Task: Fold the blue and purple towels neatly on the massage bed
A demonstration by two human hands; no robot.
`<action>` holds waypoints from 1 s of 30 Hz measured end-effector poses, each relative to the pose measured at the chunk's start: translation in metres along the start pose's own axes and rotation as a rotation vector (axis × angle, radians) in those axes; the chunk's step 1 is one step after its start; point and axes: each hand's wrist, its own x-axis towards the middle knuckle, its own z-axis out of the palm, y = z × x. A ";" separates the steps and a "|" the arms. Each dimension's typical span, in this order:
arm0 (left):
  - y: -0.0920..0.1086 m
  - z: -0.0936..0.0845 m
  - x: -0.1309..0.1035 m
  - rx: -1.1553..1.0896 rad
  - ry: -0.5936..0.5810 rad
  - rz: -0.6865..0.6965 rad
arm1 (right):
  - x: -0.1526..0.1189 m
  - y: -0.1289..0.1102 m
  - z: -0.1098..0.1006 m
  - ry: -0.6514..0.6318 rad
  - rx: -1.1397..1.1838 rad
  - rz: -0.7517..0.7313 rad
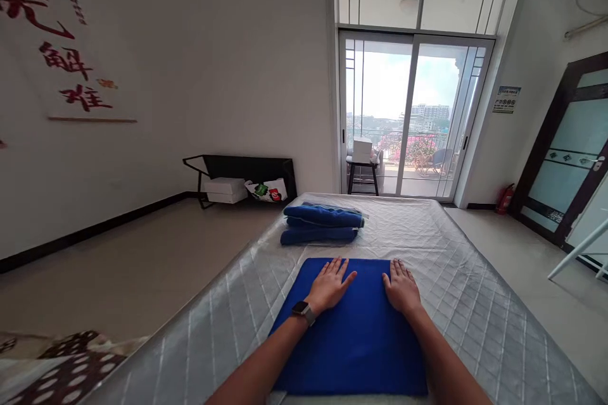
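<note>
A flat, folded piece of blue cloth [356, 342] lies on the silver-grey quilted mattress [479, 304] right in front of me. My left hand [331, 285] rests palm down on its upper left part, fingers stretched out and thumb apart. Near the upper right edge, my right hand [401, 285] also lies flat on the cloth with its fingers extended. A dark-faced watch [303, 311] is on my left wrist. Beyond my hands, a stack of folded blue cloths [323, 223] sits towards the mattress's far left side.
A black bench [247, 168] with white boxes [225, 190] and a printed bag [266, 190] stands by the wall. Sliding glass doors [415, 114] lie ahead, with a stool [363, 172] behind them. A fire extinguisher [505, 198] is at right. Patterned fabric [71, 367] lies lower left.
</note>
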 end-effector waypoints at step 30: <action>-0.045 -0.021 -0.018 0.086 -0.029 -0.171 | -0.041 -0.007 0.000 -0.013 -0.013 0.035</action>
